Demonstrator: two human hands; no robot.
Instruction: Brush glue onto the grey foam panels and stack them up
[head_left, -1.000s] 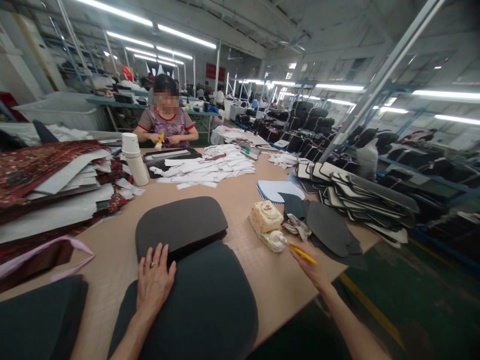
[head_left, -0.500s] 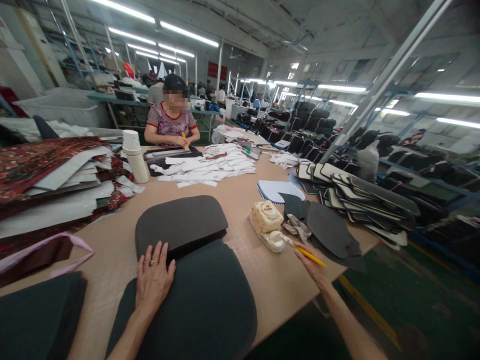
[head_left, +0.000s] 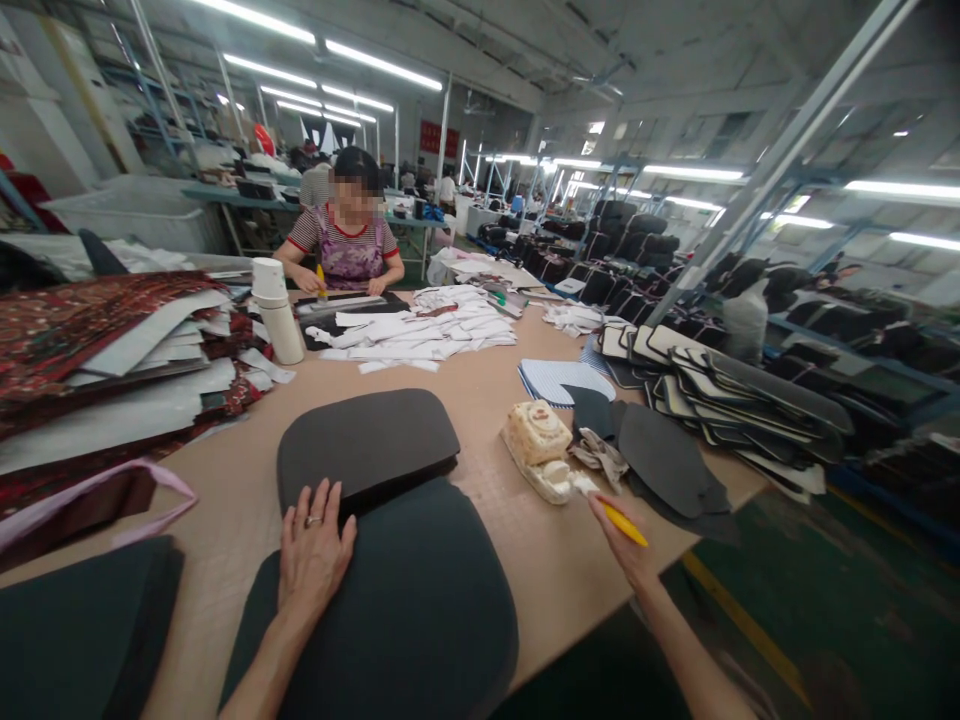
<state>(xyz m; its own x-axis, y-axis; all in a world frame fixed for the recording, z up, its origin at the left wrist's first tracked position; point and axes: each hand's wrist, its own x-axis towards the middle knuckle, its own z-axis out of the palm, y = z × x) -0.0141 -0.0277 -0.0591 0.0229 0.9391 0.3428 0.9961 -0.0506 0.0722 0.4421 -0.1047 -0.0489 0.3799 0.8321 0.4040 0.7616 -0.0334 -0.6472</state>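
Head view: the right hand (head_left: 624,550), right of centre in the frame, pinches a yellow-handled brush (head_left: 625,524). Compared with a second ago, its white tip has shifted from the middle of the crusted container (head_left: 537,432) to that container's right edge, which suggests withdrawal; the brush load cannot be determined. The left hand (head_left: 316,548), lower left of centre, is unchanged, fingers spread across the grey panel (head_left: 371,435) and dark green panel (head_left: 420,600).

No legible wording, brands or numbers. Red banner (head_left: 439,140), far, slightly left of middle: pale characters (too small and blurred to read). Cream-coloured crusted container (head_left: 537,436), nearer, right of middle: reddish-brown mark (head_left: 541,413) on top, unreadable.
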